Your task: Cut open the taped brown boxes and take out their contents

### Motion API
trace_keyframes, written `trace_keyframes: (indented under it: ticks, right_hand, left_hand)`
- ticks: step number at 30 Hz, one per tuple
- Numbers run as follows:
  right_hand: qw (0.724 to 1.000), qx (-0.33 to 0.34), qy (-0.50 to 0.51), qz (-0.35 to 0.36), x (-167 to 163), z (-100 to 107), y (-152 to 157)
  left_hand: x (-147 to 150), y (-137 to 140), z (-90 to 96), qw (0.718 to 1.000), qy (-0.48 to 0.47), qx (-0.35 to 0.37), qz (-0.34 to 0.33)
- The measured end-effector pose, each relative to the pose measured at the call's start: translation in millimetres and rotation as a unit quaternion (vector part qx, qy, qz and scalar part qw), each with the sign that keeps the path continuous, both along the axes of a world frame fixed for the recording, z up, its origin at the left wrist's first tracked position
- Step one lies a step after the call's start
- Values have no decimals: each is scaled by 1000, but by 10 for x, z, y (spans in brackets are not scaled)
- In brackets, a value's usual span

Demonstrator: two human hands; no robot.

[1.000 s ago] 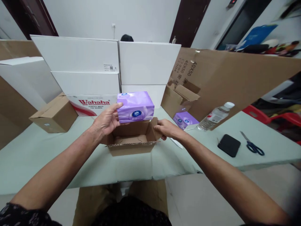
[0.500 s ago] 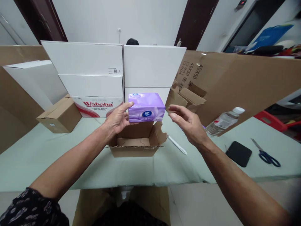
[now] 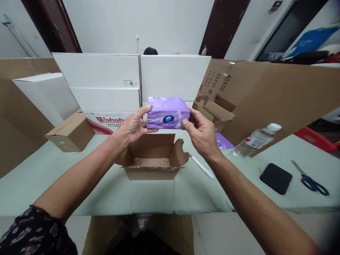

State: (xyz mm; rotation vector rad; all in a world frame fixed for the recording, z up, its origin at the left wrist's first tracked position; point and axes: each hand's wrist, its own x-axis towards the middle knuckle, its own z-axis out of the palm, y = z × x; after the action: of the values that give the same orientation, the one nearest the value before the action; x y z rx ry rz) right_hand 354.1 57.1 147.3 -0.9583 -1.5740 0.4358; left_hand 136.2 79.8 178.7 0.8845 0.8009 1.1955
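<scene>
Between my two hands I hold a purple pack of tissues [image 3: 168, 112], raised above an open cardboard box [image 3: 151, 173]. My left hand [image 3: 134, 126] grips its left end, thumb on the front corner and fingers beneath. On the right end, my right hand [image 3: 202, 134] is closed with the thumb against the front face. The box below stands upright with its flaps spread, and its visible inside holds nothing. A white-handled knife or cutter [image 3: 202, 167] lies just right of the box. A second purple tissue pack [image 3: 223, 141] is partly hidden behind my right wrist.
On the right are a water bottle [image 3: 256, 140], a black flat pad [image 3: 276, 178] and scissors [image 3: 311, 181]. A closed brown carton [image 3: 70, 132] sits at the left. White boxes [image 3: 103, 71] and cardboard panels [image 3: 265, 92] line the back of the green-covered table [image 3: 106, 198].
My right hand has moved left and taken hold of the pack's right end. The pack has risen slightly in view, and the second pack shows more. The view has shifted a little.
</scene>
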Motion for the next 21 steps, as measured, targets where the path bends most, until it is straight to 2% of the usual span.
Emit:
trace_keyframes:
  ticks: [10,21]
  right_hand:
    - [1000,2,-1,-12,20,-2,32]
    - [1000,5,-8,-7,-11,18,-10]
  left_hand:
    - [16,91,-67,1000,12,9,-1]
    - [-22,28,-51,1000,14,5,2]
